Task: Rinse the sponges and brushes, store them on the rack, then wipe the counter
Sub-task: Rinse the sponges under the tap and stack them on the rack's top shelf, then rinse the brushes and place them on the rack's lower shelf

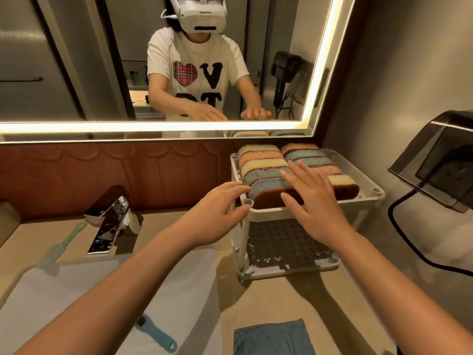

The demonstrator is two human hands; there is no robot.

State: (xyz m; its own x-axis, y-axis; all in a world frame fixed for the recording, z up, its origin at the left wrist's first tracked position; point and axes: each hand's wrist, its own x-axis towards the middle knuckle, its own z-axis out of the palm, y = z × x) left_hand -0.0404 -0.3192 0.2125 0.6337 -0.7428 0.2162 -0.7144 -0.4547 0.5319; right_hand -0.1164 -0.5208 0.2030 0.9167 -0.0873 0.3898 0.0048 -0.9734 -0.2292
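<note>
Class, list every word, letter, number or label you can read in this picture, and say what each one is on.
"V": large black letter on the white T-shirt reflected in the mirror, beside a plaid heart.
Lower row of black letters on the same shirt: partly hidden, unreadable.
Headset: small mark, too blurred to read.
Sponges, rack: no text.

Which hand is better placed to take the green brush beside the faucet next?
Probably left. The left hand is at the rack's near corner, closer to the green brush; the right hand rests on the sponges, farther away.
</note>
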